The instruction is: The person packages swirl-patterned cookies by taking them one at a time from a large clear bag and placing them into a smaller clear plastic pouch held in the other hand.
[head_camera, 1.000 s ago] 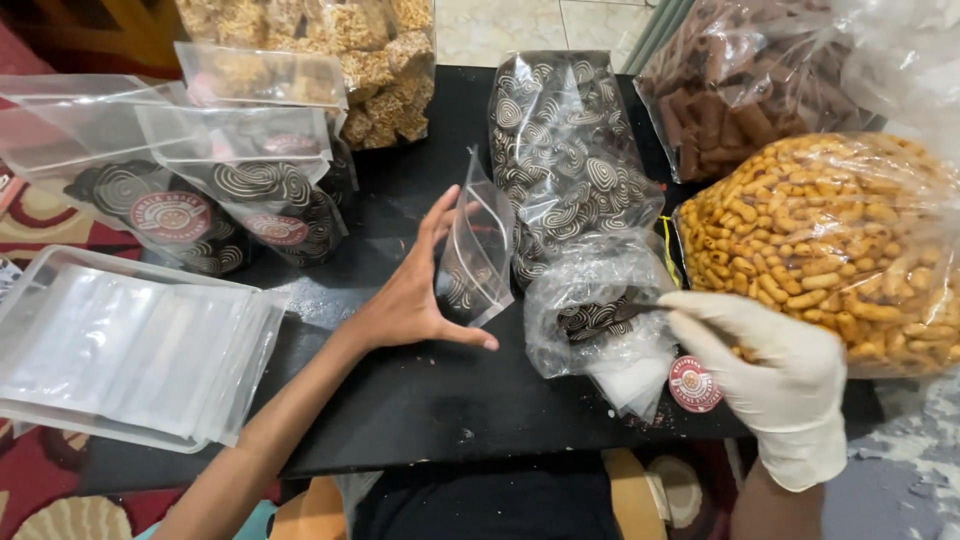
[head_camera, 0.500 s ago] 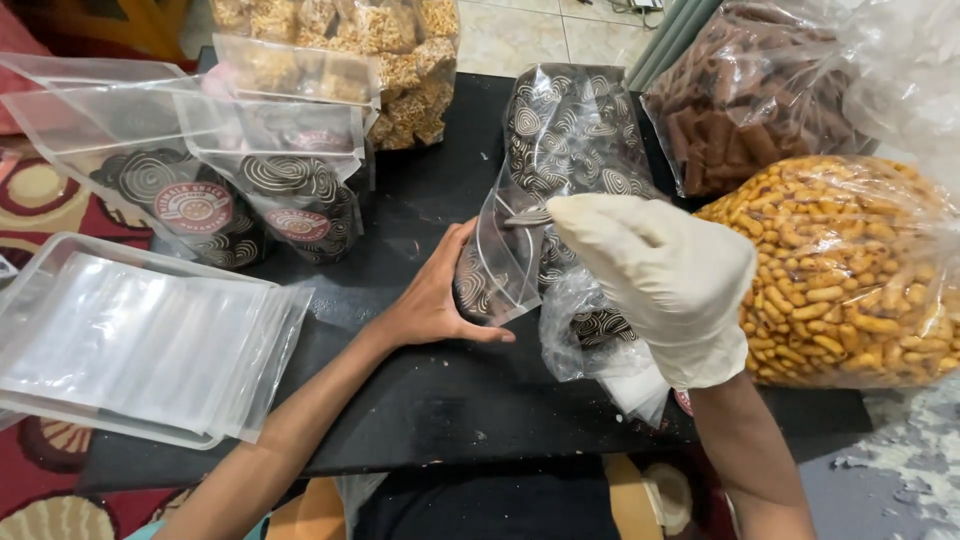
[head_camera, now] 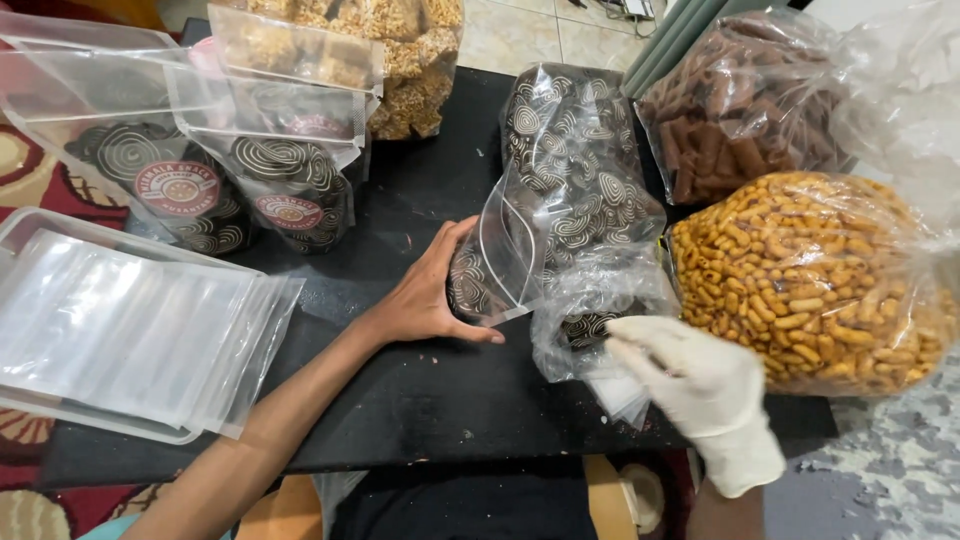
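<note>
From the head view, the bare left hand (head_camera: 432,295) rests on the black tabletop (head_camera: 420,390), fingers half curled around a small clear zip pouch (head_camera: 490,265) part-filled with dark spiral-patterned biscuits. Just right of it, the white-gloved right hand (head_camera: 690,385) pinches the crumpled mouth of a large clear plastic bag of the same spiral biscuits (head_camera: 575,200).

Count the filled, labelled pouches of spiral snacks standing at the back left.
2: one labelled pouch at far left, the other labelled pouch just right of it, both behind the stack of empty pouches. More may be hidden.
</note>
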